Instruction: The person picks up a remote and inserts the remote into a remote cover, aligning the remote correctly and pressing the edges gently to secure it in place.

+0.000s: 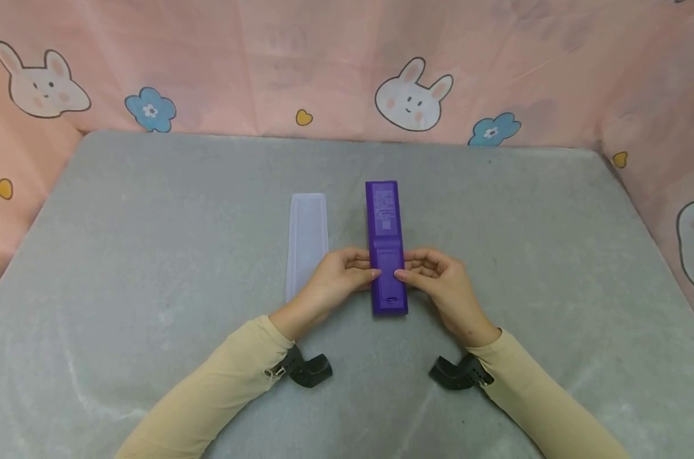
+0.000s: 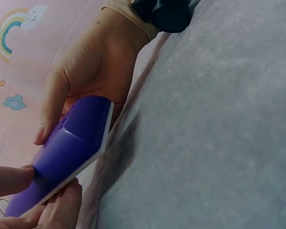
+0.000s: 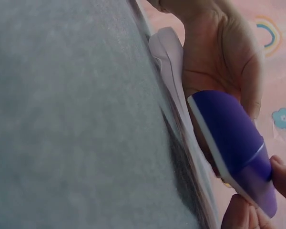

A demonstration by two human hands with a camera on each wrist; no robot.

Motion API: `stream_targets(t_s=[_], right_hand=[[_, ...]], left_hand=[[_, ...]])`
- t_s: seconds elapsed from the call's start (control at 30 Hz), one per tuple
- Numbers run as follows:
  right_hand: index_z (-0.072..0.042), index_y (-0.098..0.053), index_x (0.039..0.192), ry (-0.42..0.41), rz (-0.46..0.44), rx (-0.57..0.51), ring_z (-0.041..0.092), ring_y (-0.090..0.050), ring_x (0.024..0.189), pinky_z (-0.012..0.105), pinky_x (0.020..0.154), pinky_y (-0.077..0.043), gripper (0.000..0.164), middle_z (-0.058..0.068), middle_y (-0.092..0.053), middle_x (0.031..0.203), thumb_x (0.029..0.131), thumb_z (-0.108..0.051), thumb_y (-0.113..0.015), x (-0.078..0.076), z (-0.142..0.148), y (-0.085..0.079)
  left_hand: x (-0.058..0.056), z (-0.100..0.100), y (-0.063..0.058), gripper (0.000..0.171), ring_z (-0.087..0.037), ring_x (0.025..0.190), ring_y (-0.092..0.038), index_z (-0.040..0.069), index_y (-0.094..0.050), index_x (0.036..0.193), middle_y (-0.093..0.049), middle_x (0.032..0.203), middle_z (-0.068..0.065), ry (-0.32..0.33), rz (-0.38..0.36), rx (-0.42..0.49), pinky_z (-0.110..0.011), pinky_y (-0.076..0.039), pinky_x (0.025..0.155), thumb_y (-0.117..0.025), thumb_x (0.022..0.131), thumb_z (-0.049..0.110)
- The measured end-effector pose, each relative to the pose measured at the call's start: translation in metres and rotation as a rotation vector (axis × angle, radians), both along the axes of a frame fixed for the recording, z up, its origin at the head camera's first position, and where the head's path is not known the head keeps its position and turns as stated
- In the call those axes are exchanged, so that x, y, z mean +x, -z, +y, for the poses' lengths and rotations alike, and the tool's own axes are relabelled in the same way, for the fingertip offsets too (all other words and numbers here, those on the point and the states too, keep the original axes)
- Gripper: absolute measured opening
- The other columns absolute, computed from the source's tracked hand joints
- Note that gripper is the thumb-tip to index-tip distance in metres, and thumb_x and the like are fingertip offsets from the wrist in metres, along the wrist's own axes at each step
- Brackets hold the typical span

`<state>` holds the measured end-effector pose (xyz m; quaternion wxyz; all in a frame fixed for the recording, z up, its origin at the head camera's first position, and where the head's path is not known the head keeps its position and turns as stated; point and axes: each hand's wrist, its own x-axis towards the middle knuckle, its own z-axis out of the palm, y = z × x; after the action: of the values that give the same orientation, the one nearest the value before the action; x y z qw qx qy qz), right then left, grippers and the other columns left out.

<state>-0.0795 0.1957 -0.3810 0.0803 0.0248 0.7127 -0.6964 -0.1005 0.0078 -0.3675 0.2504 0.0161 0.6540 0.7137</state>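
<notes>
A purple remote control (image 1: 386,255) is held back side up between both hands, its battery cover toward the person and a printed label at the far end. My left hand (image 1: 342,274) pinches its left edge, thumb on the back and fingers beneath. On the opposite edge my right hand (image 1: 441,280) pinches it the same way. Both wrist views show the remote (image 2: 69,148) raised off the table, with a white front side along its lower edge. Left of it lies a translucent whitish remote cover (image 1: 308,239), partly hidden behind the left hand.
Grey cloth covers the table (image 1: 152,255). A pink curtain (image 1: 324,64) with rabbits and flowers hangs behind and at the sides. Dark wrist cameras (image 1: 312,371) are strapped over the beige sleeves (image 1: 221,382).
</notes>
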Motion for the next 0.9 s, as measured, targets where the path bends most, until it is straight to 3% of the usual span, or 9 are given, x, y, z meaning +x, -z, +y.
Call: stream_targets(t_s=[0.33, 0.6, 0.9], right_hand=[[0.015, -0.056, 0.114, -0.043, -0.041, 0.060, 0.011, -0.065, 0.079, 0.025, 0.074, -0.056, 0.037, 0.002, -0.068, 0.085, 0.083, -0.001, -0.069, -0.0004, 0.0011, -0.0001], [0.013, -0.058, 0.114, -0.044, -0.048, 0.122, 0.011, -0.065, 0.080, 0.024, 0.074, -0.056, 0.038, 0.004, -0.068, 0.087, 0.082, -0.003, -0.071, -0.0006, 0.0007, 0.0004], [0.014, -0.058, 0.114, -0.041, -0.038, 0.126, 0.010, -0.065, 0.079, 0.025, 0.073, -0.056, 0.038, 0.004, -0.068, 0.087, 0.082, -0.003, -0.071, -0.0009, -0.0002, 0.0012]], left_hand=[[-0.0027, 0.0000, 0.0021, 0.033, -0.026, 0.091, -0.064, -0.019, -0.048, 0.119, -0.060, 0.107, -0.029, 0.022, 0.022, -0.084, -0.030, -0.055, 0.082, -0.057, 0.089, -0.007], [-0.0031, -0.0024, 0.0029, 0.038, -0.028, 0.094, -0.067, -0.015, -0.053, 0.121, -0.066, 0.104, -0.024, 0.069, 0.114, -0.272, -0.028, -0.055, 0.080, -0.063, 0.088, 0.001], [-0.0021, -0.0027, -0.0003, 0.047, -0.028, 0.093, -0.067, -0.013, -0.048, 0.128, -0.065, 0.108, -0.023, 0.107, 0.176, -0.333, -0.028, -0.055, 0.080, -0.065, 0.086, 0.002]])
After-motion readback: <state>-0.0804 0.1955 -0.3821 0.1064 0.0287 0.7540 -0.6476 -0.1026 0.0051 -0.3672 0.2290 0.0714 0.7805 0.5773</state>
